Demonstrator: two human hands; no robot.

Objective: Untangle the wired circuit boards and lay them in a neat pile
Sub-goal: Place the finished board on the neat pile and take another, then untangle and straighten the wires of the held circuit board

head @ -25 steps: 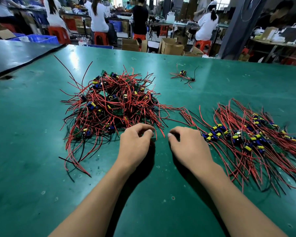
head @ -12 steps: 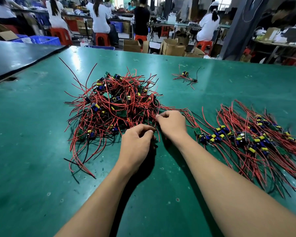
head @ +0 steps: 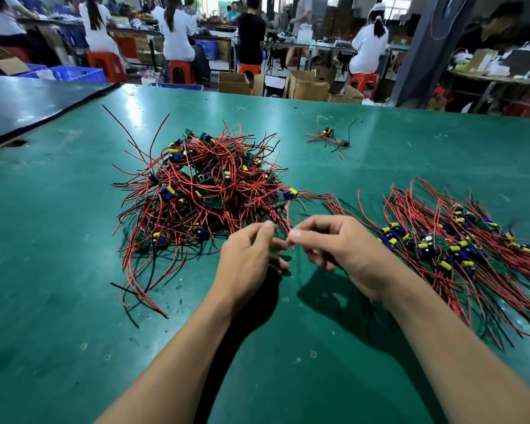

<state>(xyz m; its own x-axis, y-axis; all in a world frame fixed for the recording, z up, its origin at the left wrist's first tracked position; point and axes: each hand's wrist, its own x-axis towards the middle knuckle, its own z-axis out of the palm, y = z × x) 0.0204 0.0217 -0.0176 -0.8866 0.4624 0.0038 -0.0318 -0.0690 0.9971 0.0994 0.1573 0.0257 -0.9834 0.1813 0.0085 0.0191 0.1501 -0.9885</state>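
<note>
Scanning outward first: the green bench mat [head: 58,240] carried all the work, and a black tabletop [head: 28,102] butted against it at far left. Behind the bench, people in white tops sat with their backs to the camera on red stools [head: 181,70] at other benches. A dark pillar [head: 423,50] stood far right.

Nothing blocked the view of the hands. They and the forearms covered part of the mat and the near edge of the wires.

Containers:
- blue crates [head: 74,73] on the floor far left, contents too blurred to tell
- open cardboard boxes [head: 309,85] past the far bench edge, insides not visible

Task items:
- The tangled heap [head: 202,191] of small boards with red and black leads sat left of centre.
- The neat pile [head: 459,249] lay at right, with its boards grouped together and its leads fanned roughly parallel.
- A stray cluster [head: 328,137] sat well apart from both, nearer the far edge.

Hands were just above the mat, between heap and neat pile, close to the heap's near-right edge. The left hand [head: 248,258] had its fingers curled, thumb and forefinger pinched. The right hand [head: 340,249] was also curled, its fingertips nearly meeting the left's. Both pinched a red wire [head: 285,223] that ran up toward the heap's right fringe, where a blue-and-yellow component [head: 289,192] stuck out. Whether that wire belonged to that component, I couldn't tell because of motion blur.
</note>
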